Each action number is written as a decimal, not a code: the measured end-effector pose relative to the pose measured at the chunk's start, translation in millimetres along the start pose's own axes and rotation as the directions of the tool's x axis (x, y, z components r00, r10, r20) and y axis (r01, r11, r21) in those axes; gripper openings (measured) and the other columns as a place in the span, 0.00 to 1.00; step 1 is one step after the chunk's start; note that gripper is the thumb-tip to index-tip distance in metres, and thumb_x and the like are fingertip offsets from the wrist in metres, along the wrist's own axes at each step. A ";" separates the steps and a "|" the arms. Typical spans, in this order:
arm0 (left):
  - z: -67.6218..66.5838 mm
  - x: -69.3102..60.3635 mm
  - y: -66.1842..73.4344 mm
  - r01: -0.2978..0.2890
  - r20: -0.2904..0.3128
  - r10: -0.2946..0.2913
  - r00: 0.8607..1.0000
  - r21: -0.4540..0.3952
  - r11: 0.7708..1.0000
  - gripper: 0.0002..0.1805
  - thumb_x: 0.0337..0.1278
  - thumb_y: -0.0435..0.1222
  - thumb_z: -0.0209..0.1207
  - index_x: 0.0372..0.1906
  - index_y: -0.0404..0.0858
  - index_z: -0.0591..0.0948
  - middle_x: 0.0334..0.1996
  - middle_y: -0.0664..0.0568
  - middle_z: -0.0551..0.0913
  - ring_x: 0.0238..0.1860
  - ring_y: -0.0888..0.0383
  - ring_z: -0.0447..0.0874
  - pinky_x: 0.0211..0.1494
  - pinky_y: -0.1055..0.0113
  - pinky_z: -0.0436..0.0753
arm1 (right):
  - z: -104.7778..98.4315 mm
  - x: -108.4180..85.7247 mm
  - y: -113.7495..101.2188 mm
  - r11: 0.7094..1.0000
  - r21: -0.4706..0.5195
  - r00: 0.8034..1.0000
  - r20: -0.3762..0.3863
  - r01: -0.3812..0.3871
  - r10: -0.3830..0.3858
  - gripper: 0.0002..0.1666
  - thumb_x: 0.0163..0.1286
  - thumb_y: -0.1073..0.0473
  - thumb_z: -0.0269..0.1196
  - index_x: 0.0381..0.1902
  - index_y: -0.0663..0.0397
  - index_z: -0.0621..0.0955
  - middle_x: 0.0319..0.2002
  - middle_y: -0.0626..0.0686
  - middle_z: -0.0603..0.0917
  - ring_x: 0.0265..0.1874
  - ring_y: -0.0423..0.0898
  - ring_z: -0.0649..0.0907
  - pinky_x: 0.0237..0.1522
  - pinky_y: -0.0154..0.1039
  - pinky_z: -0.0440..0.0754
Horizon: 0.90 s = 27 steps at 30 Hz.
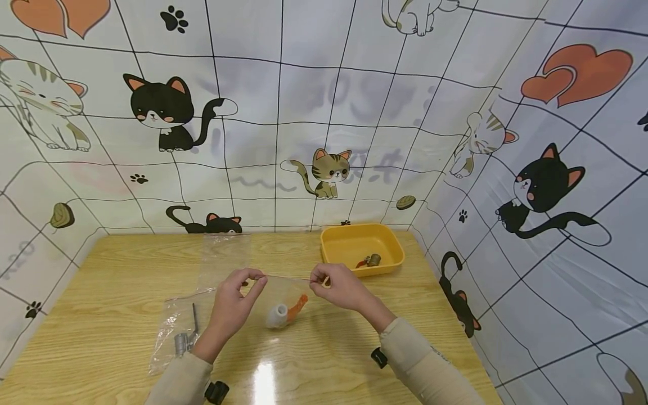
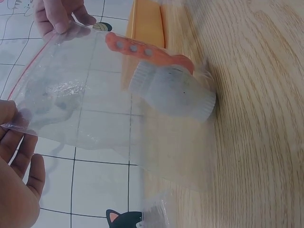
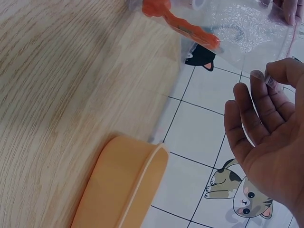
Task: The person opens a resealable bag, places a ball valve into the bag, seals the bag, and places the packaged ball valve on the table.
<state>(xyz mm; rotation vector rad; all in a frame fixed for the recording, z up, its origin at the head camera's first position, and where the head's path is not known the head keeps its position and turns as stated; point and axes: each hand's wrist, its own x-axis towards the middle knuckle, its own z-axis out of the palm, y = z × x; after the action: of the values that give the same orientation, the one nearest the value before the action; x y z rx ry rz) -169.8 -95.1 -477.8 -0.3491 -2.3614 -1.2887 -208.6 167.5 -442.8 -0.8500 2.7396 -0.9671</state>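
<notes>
A clear zip bag (image 2: 95,123) with a red strip along its mouth is stretched between my two hands above the table. My left hand (image 1: 233,304) pinches one top corner between thumb and fingers. The opposite corner is pinched by my right hand (image 1: 341,286). Low in the bag lies a white plastic valve (image 2: 175,92) with ribbed ends and an orange handle (image 3: 190,31). The bag's mouth looks closed along the strip in the left wrist view, though I cannot tell for certain.
Left of my left hand, another clear bag (image 1: 164,326) holds a grey metal fitting (image 1: 181,343). A further clear bag (image 1: 223,256) lies behind it. At the back right, a yellow tray (image 1: 361,230) contains a metal valve (image 1: 373,260) with a red part.
</notes>
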 end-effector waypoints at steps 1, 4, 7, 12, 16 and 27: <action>-0.1 0.0 0.0 -0.001 -0.002 0.001 1.000 0.000 1.000 0.02 0.62 0.39 0.63 0.38 0.49 0.84 0.39 0.57 0.86 0.42 0.61 0.81 0.43 0.64 0.78 | 0.0 0.2 0.0 1.000 0.005 1.000 0.001 -0.001 0.001 0.03 0.70 0.56 0.60 0.35 0.42 0.79 0.33 0.40 0.81 0.34 0.36 0.78 0.38 0.33 0.79; -0.8 -0.3 0.7 0.005 -0.002 -0.005 1.000 -0.004 1.000 0.02 0.62 0.39 0.63 0.38 0.49 0.84 0.39 0.57 0.86 0.42 0.61 0.81 0.44 0.64 0.78 | 0.4 0.5 0.3 1.000 0.010 1.000 0.004 -0.005 0.004 0.03 0.70 0.58 0.60 0.35 0.42 0.79 0.33 0.40 0.81 0.34 0.36 0.78 0.38 0.33 0.79; -1.2 -0.5 1.3 0.007 -0.001 -0.007 1.000 -0.005 1.000 0.02 0.61 0.39 0.63 0.38 0.49 0.84 0.40 0.57 0.86 0.42 0.61 0.81 0.44 0.63 0.78 | 0.9 0.8 0.6 1.000 -0.001 1.000 -0.001 0.002 -0.002 0.03 0.70 0.58 0.60 0.35 0.43 0.79 0.33 0.40 0.81 0.34 0.36 0.78 0.39 0.33 0.79; -1.2 -0.6 1.2 0.010 0.001 -0.010 1.000 -0.003 1.000 0.02 0.62 0.39 0.63 0.38 0.49 0.84 0.40 0.57 0.86 0.43 0.60 0.82 0.44 0.63 0.78 | 1.1 0.9 0.7 0.999 -0.033 1.000 -0.022 0.019 -0.020 0.02 0.70 0.57 0.61 0.35 0.43 0.80 0.33 0.40 0.82 0.34 0.34 0.79 0.39 0.32 0.79; -0.7 -0.7 1.5 0.009 -0.004 -0.009 1.000 -0.001 1.000 0.02 0.61 0.39 0.63 0.38 0.49 0.84 0.40 0.57 0.86 0.42 0.60 0.81 0.44 0.64 0.78 | 0.3 0.4 0.3 1.000 -0.026 1.000 -0.027 0.006 -0.007 0.02 0.69 0.57 0.61 0.35 0.43 0.80 0.32 0.40 0.82 0.34 0.35 0.79 0.38 0.32 0.79; -0.9 -0.2 0.3 0.018 -0.004 -0.018 1.000 -0.006 1.000 0.02 0.62 0.40 0.63 0.38 0.48 0.84 0.40 0.57 0.86 0.42 0.60 0.81 0.44 0.64 0.78 | -2.0 -0.9 4.2 1.000 0.001 1.000 0.004 -0.004 0.004 0.03 0.69 0.58 0.60 0.34 0.44 0.78 0.32 0.41 0.81 0.33 0.36 0.78 0.39 0.34 0.79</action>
<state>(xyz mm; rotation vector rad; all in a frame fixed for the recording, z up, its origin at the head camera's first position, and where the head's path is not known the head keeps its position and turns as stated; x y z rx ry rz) -169.3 -95.7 -477.2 -0.3273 -2.3634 -1.3036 -210.4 171.7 -443.8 -0.8448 2.7363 -0.9649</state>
